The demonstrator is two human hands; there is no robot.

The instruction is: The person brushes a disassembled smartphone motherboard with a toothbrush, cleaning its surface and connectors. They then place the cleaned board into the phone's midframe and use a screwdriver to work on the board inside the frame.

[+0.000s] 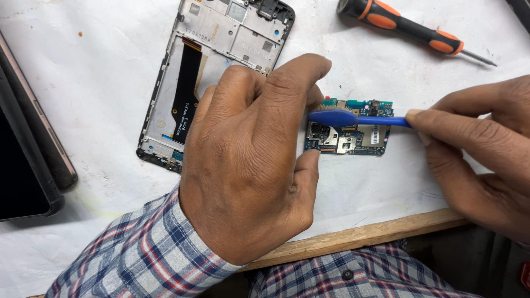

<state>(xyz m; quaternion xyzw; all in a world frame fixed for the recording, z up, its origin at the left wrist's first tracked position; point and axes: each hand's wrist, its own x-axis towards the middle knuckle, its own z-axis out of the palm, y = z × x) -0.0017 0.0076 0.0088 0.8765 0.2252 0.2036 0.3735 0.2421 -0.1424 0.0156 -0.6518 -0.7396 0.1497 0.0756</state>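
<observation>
Sleeves: one checked sleeve [138, 254] on the left arm, nearest the camera, and more of the same checked cloth along the bottom edge
Table edge: one bare wooden strip [353, 237] runs slantwise just beyond the cloth; the white sheet [94, 83] covering the table stops at it
Left hand: one, the left hand [248, 160], curled over the sheet, thumb and forefinger closed on the left end of the circuit board, pinning it down; the other fingers are folded and hold nothing
Right hand: one, the right hand [480, 160], coming in from the right edge, fingertips pinched tight on the handle of the blue brush
Circuit board: one circuit board [353, 135], small, blue-green with metal shields, lying flat on the sheet between the two hands
Blue brush: one blue brush [353, 118], laid level across the top of the board, its wide head touching the board beside the left forefinger
Open room: bare sheet below the board down to the wooden strip, and a clear patch above it
Phone frame: one phone frame [210, 60], opened, behind the left hand, partly hidden by it
Dark devices: two dark flat devices [27, 154] stacked at the left edge, well apart from the hands
Screwdriver: one screwdriver [403, 25], orange and black, far top right, tip pointing right
</observation>
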